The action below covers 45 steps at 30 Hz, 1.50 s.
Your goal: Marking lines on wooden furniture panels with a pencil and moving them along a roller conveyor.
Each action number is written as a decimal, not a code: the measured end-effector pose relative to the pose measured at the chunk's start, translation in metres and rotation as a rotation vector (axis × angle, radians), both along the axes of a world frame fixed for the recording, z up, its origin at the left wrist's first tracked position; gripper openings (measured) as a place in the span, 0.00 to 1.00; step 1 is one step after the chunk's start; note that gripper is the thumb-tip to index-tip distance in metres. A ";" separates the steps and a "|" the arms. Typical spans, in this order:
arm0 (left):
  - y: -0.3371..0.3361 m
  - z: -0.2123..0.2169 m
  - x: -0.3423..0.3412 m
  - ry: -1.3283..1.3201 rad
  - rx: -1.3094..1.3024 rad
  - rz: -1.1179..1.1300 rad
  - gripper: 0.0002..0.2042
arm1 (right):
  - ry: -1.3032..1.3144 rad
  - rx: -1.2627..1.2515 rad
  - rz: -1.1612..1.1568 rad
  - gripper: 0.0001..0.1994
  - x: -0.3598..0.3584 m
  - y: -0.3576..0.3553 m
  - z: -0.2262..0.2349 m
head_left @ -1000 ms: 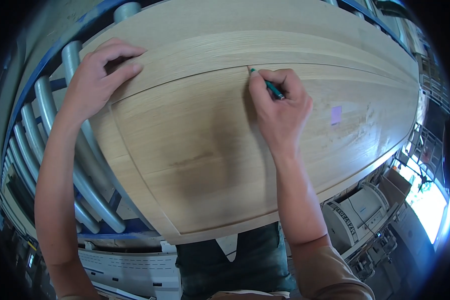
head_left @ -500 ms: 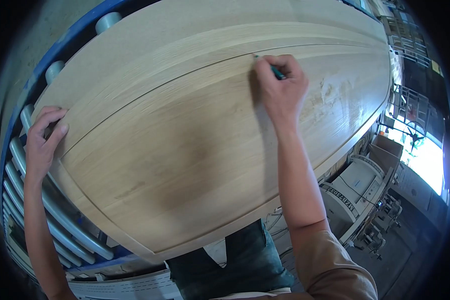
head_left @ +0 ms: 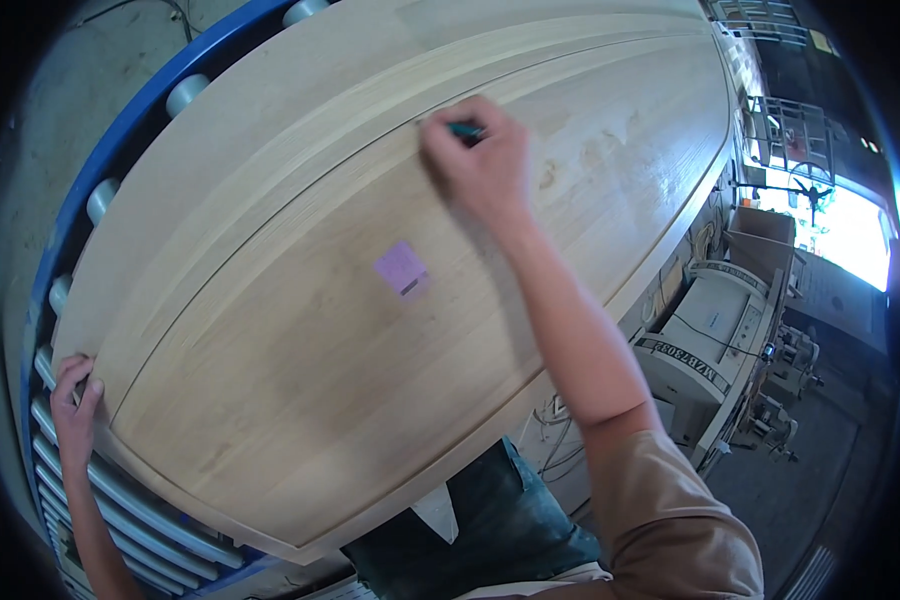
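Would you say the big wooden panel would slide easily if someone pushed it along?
Probably yes: the wooden panel rests on the conveyor rollers, so it should glide along them. It looks stiff and flat, likely heavy given its breadth. The left hand at its corner may be steadying it.

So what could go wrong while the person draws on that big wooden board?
The right hand reaches far out with a green pen along the groove; stretched like that, the line might wobble off. The left hand only holds the wooden panel at its corner, and the panel sits on rollers, so it could perhaps slide while being marked. The forearm might also brush the small purple square and knock it away.
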State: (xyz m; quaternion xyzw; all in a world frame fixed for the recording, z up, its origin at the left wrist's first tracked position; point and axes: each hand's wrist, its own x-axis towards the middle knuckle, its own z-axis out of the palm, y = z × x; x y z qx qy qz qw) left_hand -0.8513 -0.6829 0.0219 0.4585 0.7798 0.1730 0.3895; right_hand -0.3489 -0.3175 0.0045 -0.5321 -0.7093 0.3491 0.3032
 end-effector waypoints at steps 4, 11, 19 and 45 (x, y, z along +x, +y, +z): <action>0.003 0.007 0.002 0.026 -0.052 -0.003 0.17 | -0.101 0.112 -0.038 0.12 0.064 0.079 -0.001; 0.031 0.019 0.021 0.085 -0.184 -0.047 0.15 | 0.118 0.031 -0.210 0.09 0.131 0.145 0.022; -0.025 0.054 0.094 0.483 -0.046 0.164 0.25 | 0.064 -0.491 0.110 0.07 0.193 -0.076 0.114; -0.407 0.189 0.576 -0.439 0.143 1.112 0.16 | -0.245 -0.428 -0.094 0.07 0.509 -0.324 0.206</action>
